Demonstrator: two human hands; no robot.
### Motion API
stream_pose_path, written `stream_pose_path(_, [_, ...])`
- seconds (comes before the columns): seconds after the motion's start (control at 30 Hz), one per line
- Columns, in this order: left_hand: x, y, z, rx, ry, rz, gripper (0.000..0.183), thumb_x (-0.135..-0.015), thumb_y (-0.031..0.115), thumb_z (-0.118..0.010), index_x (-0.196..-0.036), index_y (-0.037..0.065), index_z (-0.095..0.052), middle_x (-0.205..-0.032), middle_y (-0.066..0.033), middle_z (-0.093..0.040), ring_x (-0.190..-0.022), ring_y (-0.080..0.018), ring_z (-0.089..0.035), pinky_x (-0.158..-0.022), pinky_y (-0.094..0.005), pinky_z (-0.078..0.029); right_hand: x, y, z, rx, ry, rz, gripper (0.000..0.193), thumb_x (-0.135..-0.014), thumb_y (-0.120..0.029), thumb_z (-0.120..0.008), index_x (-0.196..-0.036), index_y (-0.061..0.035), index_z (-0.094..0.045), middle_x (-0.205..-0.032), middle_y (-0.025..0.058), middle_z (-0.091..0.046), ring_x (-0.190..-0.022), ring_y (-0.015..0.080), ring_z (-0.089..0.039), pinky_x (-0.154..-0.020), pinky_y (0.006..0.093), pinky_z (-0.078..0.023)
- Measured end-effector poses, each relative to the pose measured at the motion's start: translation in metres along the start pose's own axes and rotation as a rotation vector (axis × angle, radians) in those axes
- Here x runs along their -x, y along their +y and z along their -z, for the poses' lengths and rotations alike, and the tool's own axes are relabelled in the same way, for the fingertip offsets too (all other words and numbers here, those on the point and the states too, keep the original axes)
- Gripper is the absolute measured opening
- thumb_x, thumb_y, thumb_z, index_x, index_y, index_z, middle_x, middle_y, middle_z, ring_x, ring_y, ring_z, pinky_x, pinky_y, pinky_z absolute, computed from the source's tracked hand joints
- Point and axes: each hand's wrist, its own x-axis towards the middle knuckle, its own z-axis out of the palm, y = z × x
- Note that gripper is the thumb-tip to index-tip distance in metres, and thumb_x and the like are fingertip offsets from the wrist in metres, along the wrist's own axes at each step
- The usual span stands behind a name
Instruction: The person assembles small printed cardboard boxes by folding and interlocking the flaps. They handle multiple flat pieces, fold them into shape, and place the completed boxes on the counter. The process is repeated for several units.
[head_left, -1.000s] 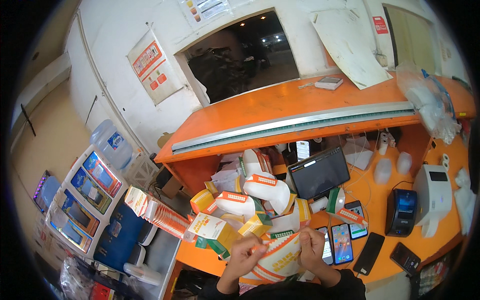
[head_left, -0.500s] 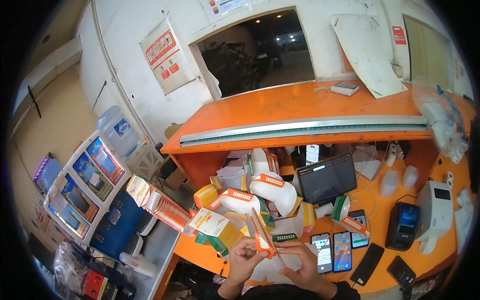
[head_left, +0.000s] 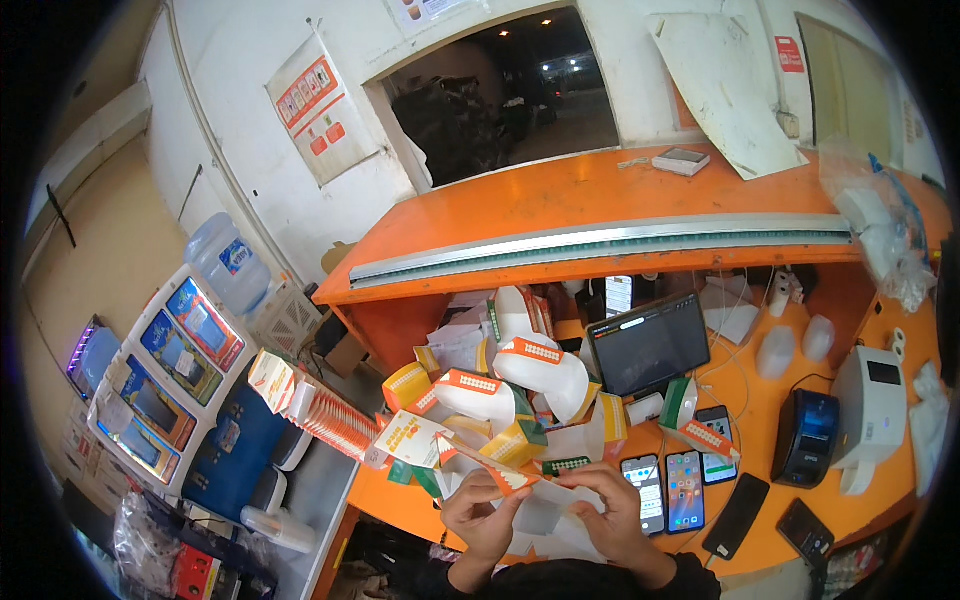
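Low in the middle, my left hand (head_left: pixel 483 515) pinches an orange-and-white paper food carton (head_left: pixel 510 481) between thumb and fingers. Its pale inner side shows between my hands. My right hand (head_left: pixel 612 513) has its thumb and fingers closed on the right side of the same carton. Just beyond lies a heap of similar cartons, among them a white one with an orange band (head_left: pixel 478 396) and a yellow one (head_left: pixel 514 442). A long nested stack of orange-and-white cartons (head_left: pixel 322 412) leans out to the left.
Several phones (head_left: pixel 686 490) lie right of my hands on the orange counter (head_left: pixel 745 440). A dark tablet (head_left: pixel 650 347) stands behind them, beneath the raised orange shelf (head_left: pixel 600 200). Farther right are a black device (head_left: pixel 806 437) and a white printer (head_left: pixel 868 410). A drink dispenser (head_left: pixel 185 350) stands left.
The carton has gone from standing nearly upright and narrow to lying tilted, with its pale inside spread between my hands. My hands have moved slightly farther apart. The whole view has shifted a little.
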Motion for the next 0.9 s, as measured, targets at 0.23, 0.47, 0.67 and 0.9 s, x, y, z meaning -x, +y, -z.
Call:
stream_pose_path(0.23, [0.0, 0.0, 0.002, -0.142, -0.006, -0.231, 0.02, -0.06, -0.003, -0.078, -0.073, 0.0, -0.063, -0.072, -0.0104, -0.064, -0.066, -0.0179, -0.059, -0.061, -0.0257, -0.045, -0.003, -0.005, -0.001, -0.033, -0.049, 0.007, 0.011, -0.076, -0.003, -0.066, -0.083, 0.0007, -0.058, -0.081, 0.0115, -0.058, -0.078, 0.0211, -0.058, -0.092, 0.0425, -0.044])
stream_pose_path(0.47, [0.004, 0.008, 0.001, -0.462, -0.144, -0.288, 0.017, -0.063, -0.003, -0.075, -0.071, 0.001, -0.059, -0.073, -0.0125, -0.064, -0.068, -0.0196, -0.06, -0.065, -0.0291, -0.046, -0.002, 0.002, -0.004, -0.224, 0.158, -0.001, 0.009, -0.074, 0.001, -0.066, -0.078, -0.0003, -0.058, -0.077, 0.0105, -0.056, -0.073, 0.0169, -0.056, -0.092, 0.0446, -0.043])
stream_pose_path(0.67, [0.011, 0.013, -0.012, -0.386, -0.254, -0.099, 0.013, -0.067, -0.007, -0.069, -0.078, -0.002, -0.064, -0.076, -0.0141, -0.063, -0.069, -0.0253, -0.062, -0.062, -0.0284, -0.047, -0.007, 0.001, -0.007, 0.019, 0.242, 0.168, 0.013, -0.067, 0.002, -0.071, -0.073, -0.0024, -0.061, -0.074, 0.0091, -0.058, -0.069, 0.0175, -0.058, -0.09, 0.0433, -0.045])
stream_pose_path(0.9, [0.014, -0.007, 0.001, 0.0, -0.182, 0.202, 0.011, -0.072, -0.006, -0.068, -0.081, -0.004, -0.064, -0.078, -0.0109, -0.066, -0.073, -0.0131, -0.062, -0.067, -0.0246, -0.049, -0.008, -0.001, -0.009, 0.098, 0.169, 0.214, 0.008, -0.075, -0.005, -0.066, -0.078, -0.0002, -0.061, -0.081, 0.011, -0.057, -0.077, 0.0204, -0.057, -0.095, 0.0456, -0.039])
